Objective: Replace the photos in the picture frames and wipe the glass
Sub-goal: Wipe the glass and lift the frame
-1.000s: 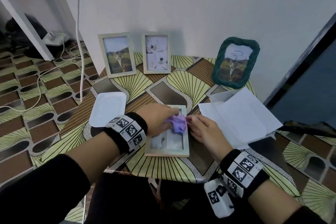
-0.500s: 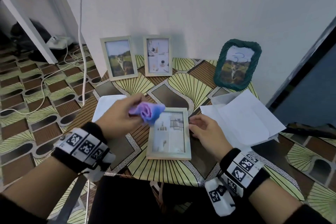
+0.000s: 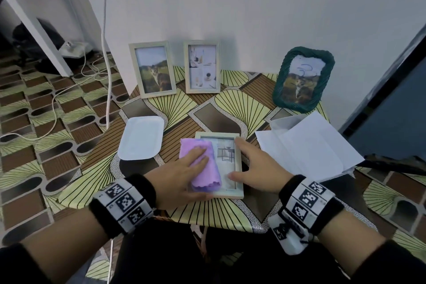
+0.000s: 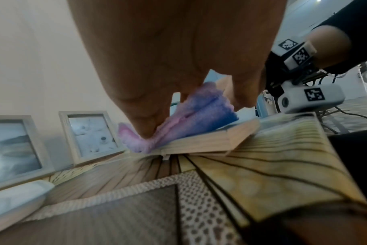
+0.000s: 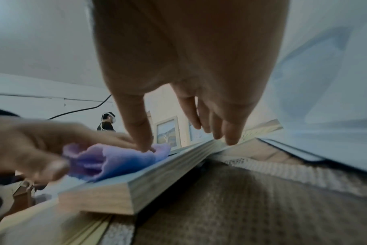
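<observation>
A pale wooden picture frame lies flat, glass up, near the table's front edge. A purple cloth is spread over the left half of its glass. My left hand presses the cloth down with straight fingers; the left wrist view shows the cloth draped over the frame. My right hand rests on the frame's right side, fingers along the edge, thumb on the lower corner. In the right wrist view its fingertips touch the frame beside the cloth.
Two pale frames and a green woven frame stand against the wall at the back. A white tray lies left of the flat frame, white papers to its right. Cables hang and trail beside the table's left edge.
My left hand lifted the bunched cloth off to the left, then brought it back; the cloth now lies flat on the glass. My right thumb moved onto the frame's lower corner.
</observation>
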The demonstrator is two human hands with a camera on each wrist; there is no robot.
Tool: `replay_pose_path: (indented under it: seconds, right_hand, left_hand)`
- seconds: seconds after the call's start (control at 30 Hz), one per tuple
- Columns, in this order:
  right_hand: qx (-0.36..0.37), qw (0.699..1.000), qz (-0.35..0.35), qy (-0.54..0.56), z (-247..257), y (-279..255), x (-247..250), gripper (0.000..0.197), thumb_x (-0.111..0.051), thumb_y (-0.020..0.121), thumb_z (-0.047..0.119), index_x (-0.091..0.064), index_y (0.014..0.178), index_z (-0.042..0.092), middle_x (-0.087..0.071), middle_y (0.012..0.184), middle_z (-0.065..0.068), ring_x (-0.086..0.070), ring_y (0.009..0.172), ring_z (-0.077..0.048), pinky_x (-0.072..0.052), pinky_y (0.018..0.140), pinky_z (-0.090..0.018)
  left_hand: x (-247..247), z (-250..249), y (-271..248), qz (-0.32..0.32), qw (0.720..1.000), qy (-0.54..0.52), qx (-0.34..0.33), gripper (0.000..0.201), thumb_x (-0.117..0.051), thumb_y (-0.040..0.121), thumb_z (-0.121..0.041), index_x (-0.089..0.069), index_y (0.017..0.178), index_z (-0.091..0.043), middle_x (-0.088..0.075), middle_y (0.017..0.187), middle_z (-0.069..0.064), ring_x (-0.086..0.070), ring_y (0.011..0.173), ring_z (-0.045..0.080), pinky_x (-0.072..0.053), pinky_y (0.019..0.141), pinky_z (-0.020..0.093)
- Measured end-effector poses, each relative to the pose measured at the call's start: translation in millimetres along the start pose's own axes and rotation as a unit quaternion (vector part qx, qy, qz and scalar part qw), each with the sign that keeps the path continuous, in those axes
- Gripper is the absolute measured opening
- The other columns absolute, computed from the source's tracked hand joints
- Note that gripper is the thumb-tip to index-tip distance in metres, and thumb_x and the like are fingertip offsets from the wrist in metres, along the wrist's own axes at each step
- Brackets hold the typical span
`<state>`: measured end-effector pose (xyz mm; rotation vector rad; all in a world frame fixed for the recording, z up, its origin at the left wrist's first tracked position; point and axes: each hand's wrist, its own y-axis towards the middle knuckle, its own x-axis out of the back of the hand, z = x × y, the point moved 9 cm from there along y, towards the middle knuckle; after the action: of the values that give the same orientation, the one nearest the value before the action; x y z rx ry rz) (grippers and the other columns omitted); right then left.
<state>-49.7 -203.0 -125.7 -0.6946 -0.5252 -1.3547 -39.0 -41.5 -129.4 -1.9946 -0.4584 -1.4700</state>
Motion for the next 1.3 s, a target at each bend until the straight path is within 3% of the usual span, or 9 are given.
replay_pose_path:
  seconds: [0.07, 0.17, 0.3, 0.43, 0.6, 0.73, 0.9, 1.03, 1.3]
  right_hand:
    - [-0.011, 0.995, 0.057, 0.076, -3.4, 3.5, -8.6, 0.100, -0.084, 0.073, 0.017, -0.024, 0.153, 0.012, -0.036, 0.155, 0.000, -0.038, 0.140, -0.017, -0.028, 0.118, -0.033]
    - [-0.006, 0.986, 0.084, 0.144, -5.7, 4.7, -10.7, 0.110, -0.091, 0.065, 0.014, -0.025, 0.153, 0.013, -0.038, 0.154, -0.001, -0.039, 0.140, -0.016, -0.031, 0.117, -0.039]
    - [-0.017, 0.995, 0.098, -0.014, -13.8, -0.1, -18.8, 0.139, -0.092, 0.059, 0.043, 0.002, 0.157, 0.014, -0.003, 0.164, 0.007, -0.010, 0.150, -0.007, -0.012, 0.122, -0.027]
    - [0.008, 0.992, 0.080, -0.097, -8.6, -1.2, -15.5, 0.141, -0.087, 0.060, 0.054, 0.006, 0.157, 0.015, 0.011, 0.164, 0.004, 0.009, 0.150, -0.006, -0.004, 0.123, -0.029]
    - [0.010, 0.987, 0.085, -0.135, -12.7, -5.0, -13.2, 0.140, -0.080, 0.060, 0.067, 0.011, 0.156, 0.021, 0.018, 0.163, 0.004, 0.014, 0.149, -0.005, -0.006, 0.124, -0.034]
    - [0.023, 0.989, 0.083, -0.121, -9.6, -5.5, -12.1, 0.139, -0.081, 0.059, 0.066, 0.012, 0.155, 0.026, 0.017, 0.163, 0.006, 0.014, 0.148, -0.003, -0.006, 0.124, -0.034]
    - [0.003, 0.984, 0.102, -0.146, -14.8, -5.1, -15.0, 0.141, -0.078, 0.060, 0.069, 0.013, 0.155, 0.018, 0.021, 0.162, 0.005, 0.011, 0.149, -0.004, -0.007, 0.124, -0.033]
    - [0.001, 0.980, 0.113, -0.166, -16.3, -3.0, -11.9, 0.143, -0.079, 0.057, 0.070, 0.010, 0.156, 0.020, 0.019, 0.162, 0.008, 0.007, 0.149, -0.003, -0.009, 0.123, -0.030]
    - [0.018, 0.972, 0.124, -0.201, -15.8, 3.9, -10.1, 0.145, -0.080, 0.052, 0.072, 0.004, 0.156, 0.019, 0.012, 0.163, 0.007, -0.005, 0.150, -0.010, -0.014, 0.122, -0.029]
  left_hand:
    - [-2.9, 4.6, 2.9, 0.020, 1.000, -0.019, -0.010, 0.096, -0.042, 0.089, -0.068, 0.002, 0.156, -0.017, 0.018, 0.162, -0.002, 0.015, 0.147, 0.005, 0.002, 0.119, 0.020]
    - [2.3, 12.2, 6.2, 0.014, 0.998, -0.058, -0.024, 0.089, -0.045, 0.092, -0.062, -0.001, 0.156, -0.019, 0.012, 0.162, -0.007, 0.013, 0.146, 0.001, 0.002, 0.120, 0.020]
    - [9.2, 11.6, 11.3, -0.015, 0.998, -0.044, -0.040, 0.068, -0.046, 0.101, -0.038, -0.014, 0.157, -0.017, -0.003, 0.163, -0.004, -0.002, 0.149, 0.004, -0.004, 0.120, 0.018]
    - [14.4, 10.4, 10.1, -0.010, 0.997, -0.029, -0.067, 0.058, -0.044, 0.101, -0.021, -0.023, 0.155, -0.019, -0.013, 0.163, -0.004, -0.004, 0.149, 0.005, -0.014, 0.121, 0.025]
    - [9.8, 7.7, -6.0, 0.027, 0.990, 0.046, -0.131, 0.072, -0.032, 0.097, -0.058, -0.011, 0.157, -0.025, 0.007, 0.163, -0.009, 0.015, 0.148, 0.002, -0.005, 0.121, 0.021]
    - [6.4, 16.4, 1.8, 0.023, 0.994, 0.091, -0.061, 0.089, -0.034, 0.095, -0.063, 0.011, 0.155, -0.017, 0.021, 0.161, 0.002, 0.022, 0.147, 0.011, 0.003, 0.122, 0.025]
    - [-1.9, 7.5, 10.1, 0.055, 0.991, 0.090, -0.081, 0.071, -0.041, 0.102, -0.032, 0.001, 0.156, -0.012, 0.012, 0.163, 0.006, 0.016, 0.149, 0.015, 0.003, 0.122, 0.024]
    - [11.3, -6.2, 3.4, 0.051, 0.983, 0.010, -0.175, 0.068, -0.045, 0.095, 0.001, -0.019, 0.153, -0.020, -0.010, 0.161, -0.004, 0.002, 0.149, 0.003, 0.000, 0.122, 0.023]
    - [1.0, -26.2, 3.2, 0.100, 0.960, -0.008, -0.263, 0.064, -0.053, 0.092, 0.001, -0.036, 0.149, -0.022, -0.034, 0.153, -0.013, -0.029, 0.142, -0.001, -0.016, 0.120, 0.020]
